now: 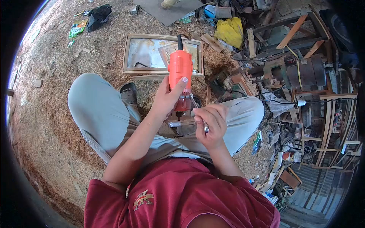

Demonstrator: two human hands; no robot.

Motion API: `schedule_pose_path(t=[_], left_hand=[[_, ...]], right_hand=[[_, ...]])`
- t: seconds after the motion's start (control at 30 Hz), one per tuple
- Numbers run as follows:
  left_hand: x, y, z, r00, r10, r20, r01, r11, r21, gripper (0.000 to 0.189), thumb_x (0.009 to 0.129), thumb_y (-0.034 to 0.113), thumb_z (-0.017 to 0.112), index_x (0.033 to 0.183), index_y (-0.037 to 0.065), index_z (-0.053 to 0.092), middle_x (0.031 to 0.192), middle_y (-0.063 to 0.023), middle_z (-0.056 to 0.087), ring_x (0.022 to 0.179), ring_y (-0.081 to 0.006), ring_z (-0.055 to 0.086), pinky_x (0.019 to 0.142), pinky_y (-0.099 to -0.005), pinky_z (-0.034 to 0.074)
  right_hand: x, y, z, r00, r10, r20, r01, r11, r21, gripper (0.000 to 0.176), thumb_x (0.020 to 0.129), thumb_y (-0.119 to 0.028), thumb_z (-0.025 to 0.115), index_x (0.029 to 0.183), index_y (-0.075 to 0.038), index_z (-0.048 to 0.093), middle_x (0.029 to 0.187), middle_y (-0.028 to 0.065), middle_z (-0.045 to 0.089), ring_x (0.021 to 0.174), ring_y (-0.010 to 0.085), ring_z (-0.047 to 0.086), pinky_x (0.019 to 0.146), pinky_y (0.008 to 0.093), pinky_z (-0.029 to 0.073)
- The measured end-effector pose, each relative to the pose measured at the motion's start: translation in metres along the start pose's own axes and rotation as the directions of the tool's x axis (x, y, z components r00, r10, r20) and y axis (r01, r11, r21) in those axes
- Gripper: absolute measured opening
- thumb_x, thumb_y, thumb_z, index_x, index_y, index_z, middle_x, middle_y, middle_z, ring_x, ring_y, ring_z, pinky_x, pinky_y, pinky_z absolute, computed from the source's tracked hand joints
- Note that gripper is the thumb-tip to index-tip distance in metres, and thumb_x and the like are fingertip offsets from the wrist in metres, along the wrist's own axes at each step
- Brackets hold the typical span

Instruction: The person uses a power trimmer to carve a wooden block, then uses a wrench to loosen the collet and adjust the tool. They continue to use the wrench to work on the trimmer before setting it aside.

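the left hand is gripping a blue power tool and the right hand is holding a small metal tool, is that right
Not quite: the power tool is orange, not blue, as the head view shows. The left hand does grip it, and the right hand does hold a small metal tool.

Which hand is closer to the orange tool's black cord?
The left hand grips the orange tool below the black cord. The right hand is farther away, beside the tool's clear end, holding a metal tool.
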State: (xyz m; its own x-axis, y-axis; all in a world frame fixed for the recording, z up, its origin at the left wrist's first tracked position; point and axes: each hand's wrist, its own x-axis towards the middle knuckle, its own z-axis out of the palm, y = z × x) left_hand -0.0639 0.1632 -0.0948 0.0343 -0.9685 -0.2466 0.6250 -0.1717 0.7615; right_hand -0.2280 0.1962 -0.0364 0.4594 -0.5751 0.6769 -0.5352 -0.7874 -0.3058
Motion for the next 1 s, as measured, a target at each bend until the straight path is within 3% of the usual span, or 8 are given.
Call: schedule_pose_path(t=[0.33, 0.63, 0.83, 0.93, 1.0], left_hand=[[0.002, -0.005, -0.002, 0.996, 0.025, 0.089, -0.017, 0.996, -0.087, 0.055, 0.1, 0.035, 0.07, 0.139, 0.003, 0.048, 0.111, -0.0057, 0.062, 0.094, -0.0139, 0.063, 0.082, -0.0323, 0.055], [0.001, -0.001, 0.001, 0.994, 0.074, 0.082, -0.065, 0.991, -0.116, 0.055, 0.099, 0.033, 0.07, 0.14, 0.004, 0.047, 0.116, -0.0071, 0.06, 0.094, -0.0162, 0.064, 0.08, -0.0328, 0.056], [0.003, -0.002, -0.003, 0.993, 0.083, 0.084, -0.082, 0.997, -0.01, 0.053, 0.101, 0.03, 0.069, 0.14, 0.003, 0.045, 0.111, -0.0066, 0.062, 0.092, -0.0136, 0.063, 0.078, -0.0314, 0.055], [-0.002, 0.002, -0.003, 0.989, 0.064, 0.133, -0.078, 0.991, 0.104, 0.049, 0.102, 0.024, 0.067, 0.14, 0.002, 0.045, 0.108, -0.0073, 0.064, 0.091, -0.0115, 0.063, 0.079, -0.0312, 0.055], [-0.007, 0.001, 0.001, 0.984, 0.099, 0.146, -0.138, 0.946, 0.292, 0.05, 0.098, 0.026, 0.072, 0.134, 0.001, 0.049, 0.101, -0.0096, 0.067, 0.087, -0.0115, 0.066, 0.077, -0.0308, 0.055]], right_hand=[[0.015, 0.002, -0.003, 1.0, 0.012, 0.002, -0.012, 0.999, 0.032, 0.022, 0.078, -0.009, 0.077, 0.099, -0.009, 0.07, 0.085, 0.0024, 0.066, 0.082, 0.0247, 0.061, 0.08, 0.0402, 0.042], [0.023, 0.002, -0.003, 0.999, -0.04, -0.02, 0.041, 0.995, 0.09, 0.024, 0.073, -0.004, 0.077, 0.096, -0.007, 0.069, 0.082, 0.0033, 0.064, 0.079, 0.026, 0.06, 0.074, 0.0394, 0.044], [0.028, 0.0, -0.002, 1.0, -0.017, -0.006, 0.017, 0.993, 0.114, 0.02, 0.075, -0.004, 0.076, 0.094, -0.006, 0.069, 0.081, 0.0045, 0.064, 0.077, 0.0271, 0.059, 0.073, 0.0392, 0.045], [0.032, 0.001, -0.002, 0.999, 0.042, -0.007, -0.041, 0.991, 0.126, 0.012, 0.08, -0.003, 0.074, 0.09, -0.004, 0.067, 0.081, 0.0065, 0.065, 0.075, 0.0282, 0.06, 0.071, 0.0396, 0.046], [0.035, 0.01, 0.0, 0.991, 0.136, -0.012, -0.133, 0.98, 0.151, 0.006, 0.084, -0.003, 0.072, 0.086, -0.003, 0.066, 0.081, 0.0082, 0.065, 0.074, 0.0288, 0.06, 0.069, 0.0394, 0.047]])
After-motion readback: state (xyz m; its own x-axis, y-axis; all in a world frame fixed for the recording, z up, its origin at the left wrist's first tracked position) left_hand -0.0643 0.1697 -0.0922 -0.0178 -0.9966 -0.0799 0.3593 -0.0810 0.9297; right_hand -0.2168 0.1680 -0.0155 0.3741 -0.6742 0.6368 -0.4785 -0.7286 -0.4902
